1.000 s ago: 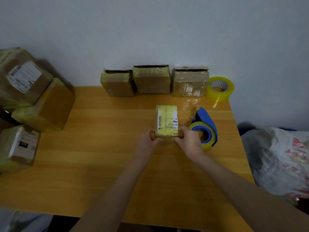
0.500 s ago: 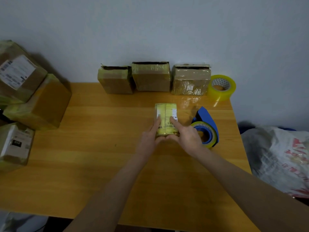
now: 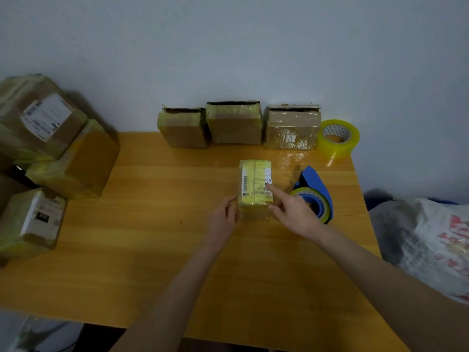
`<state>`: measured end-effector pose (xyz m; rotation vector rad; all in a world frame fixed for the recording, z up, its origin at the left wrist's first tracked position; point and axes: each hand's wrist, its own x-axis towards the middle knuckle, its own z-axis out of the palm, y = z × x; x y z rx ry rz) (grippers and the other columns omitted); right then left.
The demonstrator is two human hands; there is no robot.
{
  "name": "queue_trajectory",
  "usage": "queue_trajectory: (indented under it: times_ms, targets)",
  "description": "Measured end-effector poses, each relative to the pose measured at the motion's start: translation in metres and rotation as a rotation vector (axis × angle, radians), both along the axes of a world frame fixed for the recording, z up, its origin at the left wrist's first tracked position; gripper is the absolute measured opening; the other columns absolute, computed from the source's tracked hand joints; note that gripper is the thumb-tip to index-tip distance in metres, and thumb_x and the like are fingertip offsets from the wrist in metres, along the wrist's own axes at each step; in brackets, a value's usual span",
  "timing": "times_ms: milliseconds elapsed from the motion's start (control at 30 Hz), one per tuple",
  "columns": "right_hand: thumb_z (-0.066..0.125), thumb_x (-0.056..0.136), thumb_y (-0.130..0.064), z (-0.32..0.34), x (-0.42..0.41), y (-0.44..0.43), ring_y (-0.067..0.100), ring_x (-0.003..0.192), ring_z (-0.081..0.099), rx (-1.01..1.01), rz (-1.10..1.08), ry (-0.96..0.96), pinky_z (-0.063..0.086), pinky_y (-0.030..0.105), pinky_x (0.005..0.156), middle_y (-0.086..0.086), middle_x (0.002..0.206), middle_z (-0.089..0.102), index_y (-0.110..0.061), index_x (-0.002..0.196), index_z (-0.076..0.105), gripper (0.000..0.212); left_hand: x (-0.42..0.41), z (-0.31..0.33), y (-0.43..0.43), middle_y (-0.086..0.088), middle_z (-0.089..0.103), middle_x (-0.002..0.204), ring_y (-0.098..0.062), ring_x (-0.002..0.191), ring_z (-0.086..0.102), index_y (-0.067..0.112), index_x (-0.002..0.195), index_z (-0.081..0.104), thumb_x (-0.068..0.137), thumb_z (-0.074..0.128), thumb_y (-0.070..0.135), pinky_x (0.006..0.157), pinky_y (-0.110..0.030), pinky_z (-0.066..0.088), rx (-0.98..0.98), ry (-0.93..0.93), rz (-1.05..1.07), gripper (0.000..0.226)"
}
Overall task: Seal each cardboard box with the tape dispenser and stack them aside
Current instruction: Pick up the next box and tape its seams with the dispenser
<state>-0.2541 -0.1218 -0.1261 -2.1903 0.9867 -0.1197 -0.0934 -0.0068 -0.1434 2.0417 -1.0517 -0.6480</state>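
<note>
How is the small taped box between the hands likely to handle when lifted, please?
The small box is probably stiff: its edges look square. Its glossy yellow wrapping may be slippery. It lies flat, so tipping seems unlikely.

The right hand [image 3: 291, 212] presses the taped box [image 3: 255, 184]; left hand [image 3: 224, 214] seemingly touches it.

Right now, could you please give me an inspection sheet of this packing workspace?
Surface: wooden table.
Job's things: small labelled box at centre, taped yellow; blue tape dispenser just right of it; three boxes along the wall, tops apparently unsealed; stacked boxes at left.
Clutter: spare tape roll at the back right corner.
Hands: left hand rests against the labelled box's left side; right hand presses an index finger on its label.
Cables: nothing seen.
Surroundings: plain wall behind; printed sack at right.
</note>
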Motion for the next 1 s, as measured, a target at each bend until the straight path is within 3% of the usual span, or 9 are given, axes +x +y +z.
queue_trajectory:
  times_ms: [100, 267, 400, 500, 633, 733, 833, 900, 1000]
  targets:
    - [0.053, 0.094, -0.006, -0.006, -0.002, 0.001, 0.006, 0.078, 0.06, -0.05, 0.074, -0.002, 0.054, 0.021, 0.074, -0.013, 0.089, 0.06, -0.023, 0.152, 0.027, 0.066, 0.009, -0.002, 0.001, 0.011, 0.058, 0.082, 0.003, 0.07, 0.053, 0.016, 0.133, 0.053, 0.091, 0.06, 0.007, 0.064, -0.007, 0.046, -0.006, -0.147, -0.111, 0.043]
    - [0.061, 0.092, -0.013, -0.011, 0.001, -0.007, 0.015, 0.089, 0.061, -0.247, 0.052, -0.007, 0.054, 0.029, 0.078, -0.003, 0.106, 0.064, -0.025, 0.142, 0.045, 0.054, 0.023, -0.002, -0.003, 0.013, 0.05, 0.1, 0.002, 0.073, 0.053, 0.016, 0.116, 0.062, 0.083, 0.07, 0.01, 0.064, -0.014, 0.046, -0.033, -0.327, -0.165, 0.035]
    - [0.067, 0.088, -0.016, -0.014, 0.005, -0.01, 0.022, 0.103, 0.063, -0.272, 0.053, -0.016, 0.055, 0.038, 0.087, 0.004, 0.13, 0.058, -0.024, 0.137, 0.051, 0.052, 0.024, -0.006, -0.011, -0.002, 0.065, 0.115, -0.015, 0.094, 0.065, 0.011, 0.115, 0.056, 0.085, 0.069, 0.012, 0.069, -0.016, 0.045, 0.002, -0.295, -0.191, 0.033]
    - [0.071, 0.086, -0.018, -0.019, 0.008, -0.008, 0.022, 0.095, 0.068, -0.307, 0.036, -0.026, 0.057, 0.033, 0.074, 0.008, 0.12, 0.067, -0.022, 0.136, 0.052, 0.053, 0.019, -0.009, -0.015, -0.007, 0.067, 0.112, -0.02, 0.098, 0.066, 0.007, 0.111, 0.05, 0.084, 0.07, 0.013, 0.067, -0.014, 0.048, 0.004, -0.224, -0.149, 0.034]
    - [0.07, 0.088, -0.026, -0.023, 0.014, -0.002, 0.021, 0.065, 0.063, -0.365, -0.028, 0.006, 0.049, 0.029, 0.052, 0.009, 0.088, 0.072, -0.02, 0.132, 0.053, 0.048, 0.008, -0.015, -0.017, -0.008, 0.068, 0.112, -0.022, 0.096, 0.068, 0.007, 0.115, 0.048, 0.084, 0.07, 0.012, 0.073, -0.026, 0.053, -0.022, -0.194, -0.064, 0.038]
    - [0.065, 0.09, -0.035, -0.023, 0.013, 0.003, 0.023, 0.066, 0.064, -0.393, -0.035, 0.012, 0.046, 0.029, 0.051, 0.008, 0.083, 0.071, -0.019, 0.132, 0.052, 0.047, 0.004, -0.013, -0.016, -0.008, 0.068, 0.115, -0.022, 0.096, 0.068, 0.008, 0.128, 0.047, 0.082, 0.073, 0.014, 0.074, -0.015, 0.046, -0.035, -0.176, -0.037, 0.053]
    - [0.061, 0.089, -0.047, -0.015, 0.016, 0.002, 0.023, 0.07, 0.066, -0.404, -0.042, 0.034, 0.049, 0.031, 0.052, 0.007, 0.087, 0.071, -0.018, 0.13, 0.052, 0.05, 0.005, -0.003, -0.016, -0.004, 0.066, 0.117, -0.018, 0.089, 0.064, 0.017, 0.144, 0.035, 0.081, 0.073, 0.033, 0.069, -0.022, 0.047, 0.041, -0.223, -0.101, 0.075]
    - [0.059, 0.089, -0.051, -0.011, 0.021, 0.001, 0.022, 0.071, 0.066, -0.416, -0.044, 0.093, 0.051, 0.032, 0.054, 0.005, 0.087, 0.07, -0.018, 0.127, 0.049, 0.051, 0.008, 0.002, -0.018, -0.003, 0.065, 0.117, -0.013, 0.083, 0.059, 0.022, 0.147, 0.031, 0.084, 0.069, 0.038, 0.066, -0.02, 0.043, 0.087, -0.281, -0.151, 0.076]
    - [0.056, 0.094, -0.042, -0.012, 0.025, 0.004, 0.024, 0.074, 0.067, -0.426, -0.042, 0.117, 0.054, 0.035, 0.058, 0.007, 0.093, 0.071, -0.017, 0.129, 0.046, 0.044, 0.007, 0.002, -0.022, -0.009, 0.065, 0.116, -0.022, 0.093, 0.06, 0.025, 0.151, 0.023, 0.093, 0.058, 0.033, 0.073, -0.028, 0.048, 0.15, -0.344, -0.179, 0.068]
